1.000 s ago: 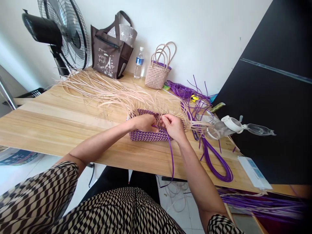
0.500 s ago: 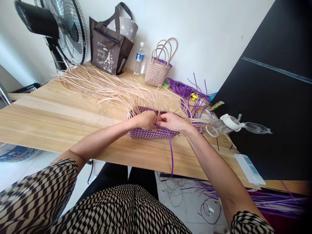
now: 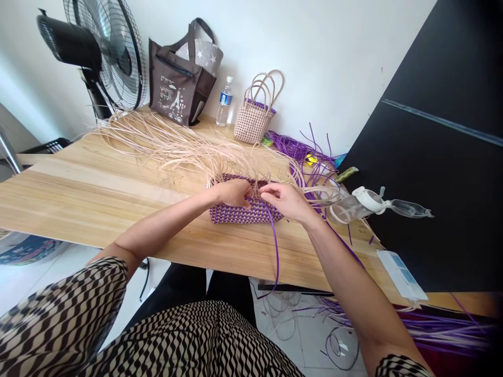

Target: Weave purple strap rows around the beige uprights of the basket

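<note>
A purple strand (image 3: 276, 246) hangs over the table (image 3: 173, 243)'s near edge. Beyond it sits the half-woven basket (image 3: 236, 214), mid-table. The left hand (image 3: 236, 192) curls over its rim; what those fingers grip cannot be told. The right hand (image 3: 286, 201), just right, has thumb and forefinger nearly together at the rim; whether they pinch anything is unclear. Pale strips (image 3: 165, 141) spread to the far left. Farther off stand a bottle (image 3: 223, 109) and, right of it, a handbag (image 3: 251, 121).
</note>
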### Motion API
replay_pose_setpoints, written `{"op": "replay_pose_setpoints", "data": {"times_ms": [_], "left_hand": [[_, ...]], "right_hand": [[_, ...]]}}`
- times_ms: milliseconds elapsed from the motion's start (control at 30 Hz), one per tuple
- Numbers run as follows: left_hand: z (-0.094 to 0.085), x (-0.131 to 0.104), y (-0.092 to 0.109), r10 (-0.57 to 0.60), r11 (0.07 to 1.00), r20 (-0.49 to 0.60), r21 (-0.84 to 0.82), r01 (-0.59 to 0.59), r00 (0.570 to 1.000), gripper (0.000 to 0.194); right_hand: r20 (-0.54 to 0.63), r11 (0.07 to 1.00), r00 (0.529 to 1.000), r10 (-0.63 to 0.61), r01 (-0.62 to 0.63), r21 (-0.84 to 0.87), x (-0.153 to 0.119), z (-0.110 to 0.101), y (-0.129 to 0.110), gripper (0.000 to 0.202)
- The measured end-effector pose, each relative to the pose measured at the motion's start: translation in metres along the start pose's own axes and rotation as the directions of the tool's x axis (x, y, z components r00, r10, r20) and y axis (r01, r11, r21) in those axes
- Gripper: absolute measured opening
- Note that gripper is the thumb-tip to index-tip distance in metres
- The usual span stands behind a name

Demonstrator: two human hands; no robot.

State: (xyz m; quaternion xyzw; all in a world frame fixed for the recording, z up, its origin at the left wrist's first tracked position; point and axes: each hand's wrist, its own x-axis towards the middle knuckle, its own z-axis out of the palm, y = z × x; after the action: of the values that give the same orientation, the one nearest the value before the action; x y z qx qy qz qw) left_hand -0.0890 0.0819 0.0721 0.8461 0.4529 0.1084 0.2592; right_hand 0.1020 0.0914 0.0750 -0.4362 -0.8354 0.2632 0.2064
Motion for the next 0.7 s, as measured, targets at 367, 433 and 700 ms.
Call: {"op": "replay_pose_setpoints", "data": {"times_ms": [367, 433, 700], "left_hand": [[-0.028, -0.012, -0.007, 0.040, 0.999, -0.352, -0.007, -0.045, 0.935, 0.029], [-0.029, -0.013, -0.009, 0.040, 0.998, -0.373, -0.028, -0.054, 0.927, 0.028], [-0.033, 0.006, 0.015, 0.244, 0.963, -0.183, 0.164, -0.216, 0.952, 0.022]], "right_hand": [[-0.342, 0.969, 0.907, 0.244, -0.238, 0.061, -0.082, 0.029, 0.013, 0.028], [-0.363, 0.957, 0.885, 0.291, -0.275, 0.097, -0.093, 0.040, 0.018, 0.033], [-0.377, 0.931, 0.865, 0.331, -0.235, 0.278, -0.108, 0.078, 0.024, 0.028]]}}
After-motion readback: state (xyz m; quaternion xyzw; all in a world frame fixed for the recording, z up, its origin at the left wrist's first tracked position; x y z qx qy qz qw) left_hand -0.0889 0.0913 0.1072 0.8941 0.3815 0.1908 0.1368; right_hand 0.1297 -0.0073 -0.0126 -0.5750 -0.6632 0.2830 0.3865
